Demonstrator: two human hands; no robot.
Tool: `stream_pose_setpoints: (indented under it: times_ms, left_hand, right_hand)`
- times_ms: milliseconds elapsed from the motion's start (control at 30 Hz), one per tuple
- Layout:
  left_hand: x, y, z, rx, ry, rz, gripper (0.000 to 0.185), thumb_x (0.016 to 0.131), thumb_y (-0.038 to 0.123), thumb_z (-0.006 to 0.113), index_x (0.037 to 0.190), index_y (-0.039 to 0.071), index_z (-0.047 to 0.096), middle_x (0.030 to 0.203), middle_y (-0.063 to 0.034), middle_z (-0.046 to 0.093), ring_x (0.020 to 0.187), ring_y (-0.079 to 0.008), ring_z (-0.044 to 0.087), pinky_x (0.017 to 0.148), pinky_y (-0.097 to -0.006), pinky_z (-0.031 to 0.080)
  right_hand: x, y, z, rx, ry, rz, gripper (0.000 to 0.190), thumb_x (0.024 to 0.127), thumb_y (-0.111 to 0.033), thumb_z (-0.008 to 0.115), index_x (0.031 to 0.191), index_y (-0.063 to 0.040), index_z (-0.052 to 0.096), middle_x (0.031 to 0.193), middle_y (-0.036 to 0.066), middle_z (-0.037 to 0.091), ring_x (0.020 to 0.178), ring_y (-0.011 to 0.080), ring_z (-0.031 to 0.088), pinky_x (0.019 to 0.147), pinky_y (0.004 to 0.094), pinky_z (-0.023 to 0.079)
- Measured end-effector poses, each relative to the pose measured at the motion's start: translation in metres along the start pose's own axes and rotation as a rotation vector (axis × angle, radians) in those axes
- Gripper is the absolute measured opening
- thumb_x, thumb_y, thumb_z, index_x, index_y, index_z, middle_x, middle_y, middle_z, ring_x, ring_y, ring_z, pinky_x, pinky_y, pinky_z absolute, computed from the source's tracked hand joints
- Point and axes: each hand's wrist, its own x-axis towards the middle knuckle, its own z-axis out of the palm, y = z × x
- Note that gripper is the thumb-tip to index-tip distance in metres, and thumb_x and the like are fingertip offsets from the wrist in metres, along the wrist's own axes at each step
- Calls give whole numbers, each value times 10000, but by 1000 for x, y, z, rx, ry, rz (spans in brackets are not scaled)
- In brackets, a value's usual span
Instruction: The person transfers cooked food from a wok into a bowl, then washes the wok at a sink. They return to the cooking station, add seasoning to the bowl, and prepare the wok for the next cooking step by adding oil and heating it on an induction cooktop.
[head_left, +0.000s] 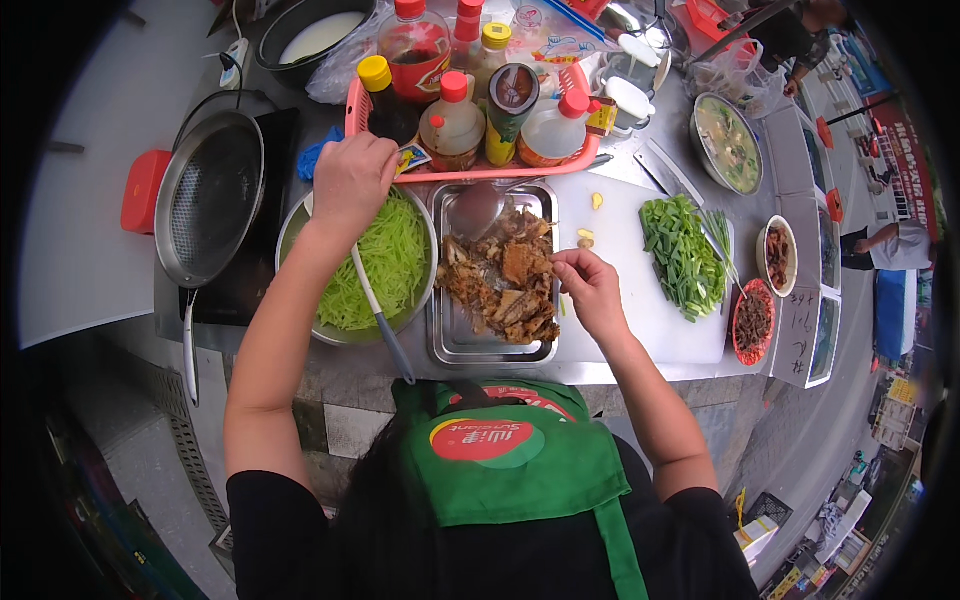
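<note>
My left hand (352, 184) reaches over a metal bowl (300, 319) of shredded green vegetable (390, 270) to the front of a pink basket (480, 177). Its fingertips pinch the corner of a small printed packet (413, 159). A grey-handled utensil (367, 281) leans in the bowl. Beside it, a rectangular steel tray (495, 352) holds fried brown pieces (517, 262), apparently fish, and a metal ladle (476, 210). Over the tray's right rim, thumb and fingertips of my right hand (592, 292) come together near a fried piece; whether they hold anything is unclear.
Seasoning bottles (454, 124) fill the basket. A frying pan (214, 199) sits left on a black cooktop (281, 150). On the white cutting board (622, 315) lie chopped green onions (682, 259) and ginger (597, 201). A cleaver (671, 169) lies behind; a soup bowl (726, 142) stands right.
</note>
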Motion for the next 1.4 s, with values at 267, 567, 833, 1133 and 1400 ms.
stream_pose_setpoints:
  times_ms: [267,567,833,1133,1400]
  left_hand:
    - [-26,-2,-4,-73,10,-117,213,782,162,723,967,73,665,864,-69,630,854,-255,606,710,-389,443]
    - [-212,77,-107,-470,-174,-1051,194,887,141,670,1019,-1,662,830,-82,637,710,-151,597,648,-289,488]
    - [-256,137,-86,-672,-18,-1119,237,885,125,665,1077,-12,641,869,-102,652,735,-172,611,689,-305,504]
    - [-239,118,-119,-581,44,-989,200,909,113,632,1068,-8,648,910,-82,643,778,-147,608,725,-283,500]
    - [-153,146,-78,-827,-107,-715,193,928,100,611,1078,-18,644,919,-65,628,802,-121,589,745,-262,486]
  right_hand:
    - [0,-38,-16,-483,39,-229,138,898,-62,626,1010,10,665,823,97,646,666,168,592,632,281,487]
    - [-42,-41,143,-440,-627,142,677,863,-474,678,1168,61,396,924,256,632,877,401,644,808,473,490]
    - [-48,-19,160,362,-708,516,124,910,-163,553,942,-67,482,590,11,471,427,101,406,373,247,295]
    - [-104,-92,23,499,-859,257,229,967,-165,552,1171,-62,537,620,-5,499,516,84,460,448,255,340]
    - [-125,-55,-66,-713,252,-495,163,842,-131,690,970,-66,614,696,103,598,588,287,594,541,377,466]
